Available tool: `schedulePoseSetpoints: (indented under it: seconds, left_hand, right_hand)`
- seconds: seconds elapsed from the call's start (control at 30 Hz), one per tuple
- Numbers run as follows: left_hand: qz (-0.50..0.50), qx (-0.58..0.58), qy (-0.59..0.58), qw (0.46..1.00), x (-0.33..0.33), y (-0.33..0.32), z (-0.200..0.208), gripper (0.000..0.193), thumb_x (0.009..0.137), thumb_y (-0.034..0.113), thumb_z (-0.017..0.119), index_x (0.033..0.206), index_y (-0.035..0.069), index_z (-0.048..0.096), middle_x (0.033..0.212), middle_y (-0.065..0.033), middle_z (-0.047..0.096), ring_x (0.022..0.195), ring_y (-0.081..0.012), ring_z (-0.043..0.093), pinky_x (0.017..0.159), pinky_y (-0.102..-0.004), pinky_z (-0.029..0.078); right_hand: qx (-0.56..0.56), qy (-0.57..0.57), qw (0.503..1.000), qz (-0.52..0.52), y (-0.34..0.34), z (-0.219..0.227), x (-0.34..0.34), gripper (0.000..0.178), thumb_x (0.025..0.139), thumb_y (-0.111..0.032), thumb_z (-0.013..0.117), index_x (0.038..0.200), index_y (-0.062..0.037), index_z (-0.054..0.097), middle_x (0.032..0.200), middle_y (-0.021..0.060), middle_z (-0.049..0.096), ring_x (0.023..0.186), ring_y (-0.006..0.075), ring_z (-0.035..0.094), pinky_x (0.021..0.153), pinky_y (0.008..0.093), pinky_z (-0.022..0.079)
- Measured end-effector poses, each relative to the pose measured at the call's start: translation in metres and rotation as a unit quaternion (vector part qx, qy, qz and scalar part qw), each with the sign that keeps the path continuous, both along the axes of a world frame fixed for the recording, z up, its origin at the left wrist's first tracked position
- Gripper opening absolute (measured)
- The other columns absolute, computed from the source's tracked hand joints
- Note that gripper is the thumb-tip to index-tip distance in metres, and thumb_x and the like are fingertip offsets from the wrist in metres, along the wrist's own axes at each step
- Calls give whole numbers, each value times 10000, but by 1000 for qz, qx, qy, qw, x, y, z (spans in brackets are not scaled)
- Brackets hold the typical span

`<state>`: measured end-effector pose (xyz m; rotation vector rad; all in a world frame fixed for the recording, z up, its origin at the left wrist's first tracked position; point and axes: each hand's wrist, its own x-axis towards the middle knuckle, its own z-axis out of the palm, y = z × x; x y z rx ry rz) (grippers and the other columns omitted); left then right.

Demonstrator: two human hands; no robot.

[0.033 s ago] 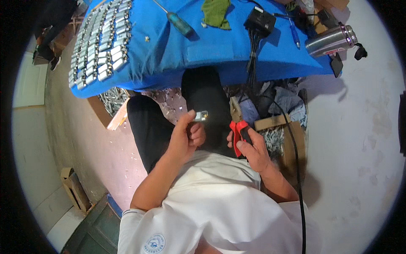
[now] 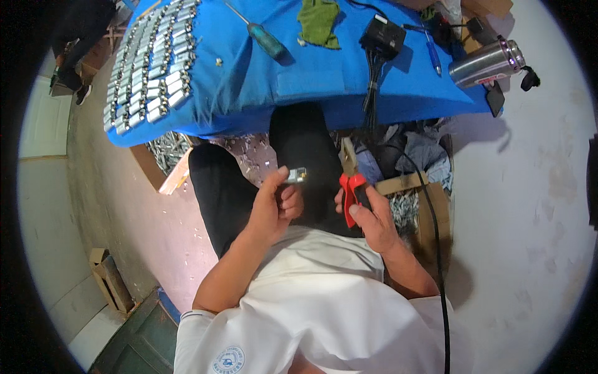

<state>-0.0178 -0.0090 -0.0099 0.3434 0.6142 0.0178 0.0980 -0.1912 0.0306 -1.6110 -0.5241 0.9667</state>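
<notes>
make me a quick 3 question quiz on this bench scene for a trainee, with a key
1. Which hand holds the pliers?
2. True or false: the screwdriver lies to the left of the green rag.
3. What does the left hand hold? A) a pen B) a silver part C) a flask

Key
1. The right hand.
2. True.
3. B.
</notes>
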Motion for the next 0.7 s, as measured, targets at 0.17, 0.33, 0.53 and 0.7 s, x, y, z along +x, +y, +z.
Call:
schedulePoseSetpoints:
  seconds: [0.17, 0.33, 0.53, 0.7]
  left_hand:
    - [31, -7, 4, 999, -6, 5, 6, 479, 925, 441, 495, 573, 157, 337, 485, 19, 311, 403, -104, 256, 405, -250, 207]
    - [46, -34, -6, 998, -14, 10, 7, 464, 914, 437, 512, 579, 163, 345, 482, 21, 314, 408, -102, 268, 424, -249, 231]
    - [63, -45, -18, 997, -20, 22, 14, 470, 914, 440, 513, 578, 163, 336, 484, 29, 318, 401, -95, 262, 438, -249, 237]
    - [70, -45, -25, 996, -19, 41, 17, 472, 932, 433, 492, 582, 167, 320, 491, 40, 289, 414, -91, 249, 443, -248, 217]
  right_hand:
    - [-51, -285, 955, -70, 85, 13, 45, 419, 904, -227, 535, 1238, 21, 489, 981, 225, 604, 880, 336, 614, 769, 411, 477]
    - [-150, -486, 850, -139, 175, 26, 107, 530, 862, -323, 551, 1264, 9, 458, 1016, 265, 603, 931, 431, 601, 803, 512, 468]
    - [-228, -585, 763, -154, 222, 9, 158, 421, 856, -368, 593, 1107, -30, 572, 977, 199, 641, 933, 405, 612, 797, 507, 475]
    - [30, -496, 866, -61, 192, 24, 90, 314, 847, -193, 648, 1096, -5, 614, 1002, 182, 641, 931, 345, 620, 823, 421, 495]
